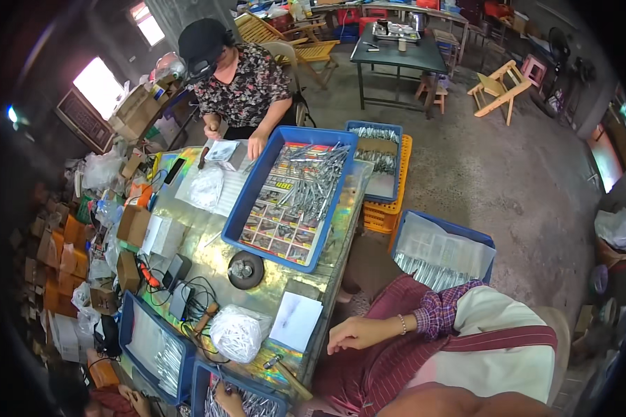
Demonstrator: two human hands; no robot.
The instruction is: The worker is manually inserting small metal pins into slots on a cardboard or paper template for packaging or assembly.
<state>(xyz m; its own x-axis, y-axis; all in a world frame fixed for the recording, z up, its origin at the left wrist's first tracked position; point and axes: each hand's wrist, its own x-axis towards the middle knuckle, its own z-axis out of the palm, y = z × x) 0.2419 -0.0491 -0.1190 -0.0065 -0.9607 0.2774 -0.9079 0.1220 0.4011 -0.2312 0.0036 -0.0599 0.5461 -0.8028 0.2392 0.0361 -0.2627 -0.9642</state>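
Note:
My right hand (358, 333), with a bracelet and a plaid cuff, rests over the maroon striped apron (389, 316) on my lap. Its fingers are loosely bent, and I see nothing in them. The table's edge (334, 306) is just beside it, with a white sheet of paper (296, 321) close to that edge. I do not make out my left hand. At the lower edge another hand (228, 400) reaches into a blue tray (278, 403) of metal pieces; its arm is cut off and appears to be someone else's.
Across the table (264, 302) a person (240, 90) handles small packets. A big blue tray (233, 215) holds thin metal pieces. Nearby are a round dark dish (245, 270), a bag of white strips (236, 335) and a hammer (292, 379). Another blue tray (492, 244) stands right.

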